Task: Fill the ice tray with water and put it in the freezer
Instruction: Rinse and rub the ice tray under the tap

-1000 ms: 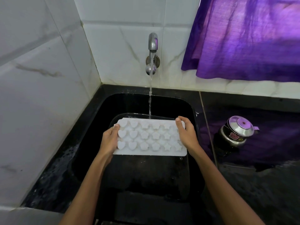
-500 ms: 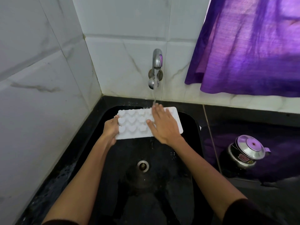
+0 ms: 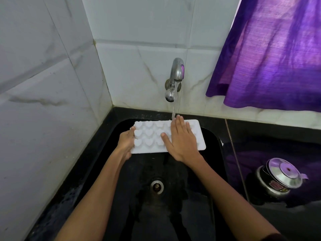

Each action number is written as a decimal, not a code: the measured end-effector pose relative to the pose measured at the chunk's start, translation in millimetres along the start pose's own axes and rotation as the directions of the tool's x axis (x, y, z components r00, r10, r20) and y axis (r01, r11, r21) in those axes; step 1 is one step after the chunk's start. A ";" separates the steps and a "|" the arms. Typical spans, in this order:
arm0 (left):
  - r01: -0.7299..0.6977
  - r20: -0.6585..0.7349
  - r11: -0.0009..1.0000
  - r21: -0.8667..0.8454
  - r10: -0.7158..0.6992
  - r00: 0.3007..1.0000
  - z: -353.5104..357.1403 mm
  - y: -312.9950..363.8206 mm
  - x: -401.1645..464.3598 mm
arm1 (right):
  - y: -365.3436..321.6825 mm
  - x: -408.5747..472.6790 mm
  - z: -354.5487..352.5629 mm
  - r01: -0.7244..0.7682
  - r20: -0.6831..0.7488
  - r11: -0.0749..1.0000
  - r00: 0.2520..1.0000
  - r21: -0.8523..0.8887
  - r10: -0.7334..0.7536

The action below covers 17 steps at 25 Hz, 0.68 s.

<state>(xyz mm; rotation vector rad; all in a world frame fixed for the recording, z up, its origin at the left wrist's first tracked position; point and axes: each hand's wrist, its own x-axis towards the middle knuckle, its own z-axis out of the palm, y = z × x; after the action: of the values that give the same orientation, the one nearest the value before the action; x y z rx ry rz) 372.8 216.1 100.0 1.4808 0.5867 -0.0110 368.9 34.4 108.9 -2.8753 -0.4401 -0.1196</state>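
Over black sink [image 3: 215, 171], ice tray [image 3: 149, 136] lies long axis left-right, cavities up.

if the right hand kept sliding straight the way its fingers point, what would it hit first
Probably the water stream at its fingertips, then the tiled wall behind the tap. The right hand lies flat on the ice tray; depth is unclear.

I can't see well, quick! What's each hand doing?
Left hand: grips the ice tray's left edge.
Right hand: open, flat on the tray.
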 end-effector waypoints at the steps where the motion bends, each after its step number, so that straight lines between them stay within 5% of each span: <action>1: -0.005 0.004 1.000 -0.014 0.005 1.000 3.9 -1.1 -1.5 | -6.6 7.0 -0.3 0.016 0.005 1.000 1.000 -0.007 -0.016; 6: -0.017 -0.008 1.000 -0.012 0.017 1.000 1.4 -0.8 -1.6 | -14.1 -22.0 6.2 0.315 0.083 0.949 0.946 0.003 -0.315; 12: 0.003 0.026 1.000 -0.013 -0.003 1.000 -12.1 -5.9 1.4 | 35.0 -17.5 0.8 -0.015 0.042 0.999 0.999 -0.040 0.017; 17: 0.000 0.002 0.999 -0.051 0.000 1.000 -4.8 -8.8 -5.6 | 2.9 -7.6 1.2 0.149 0.039 0.989 0.988 -0.008 -0.149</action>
<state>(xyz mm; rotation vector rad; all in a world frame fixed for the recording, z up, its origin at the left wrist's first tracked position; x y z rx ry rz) 363.1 217.6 94.0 1.4310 0.5811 0.0027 362.6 29.8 106.2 -2.8571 -0.6637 -0.0921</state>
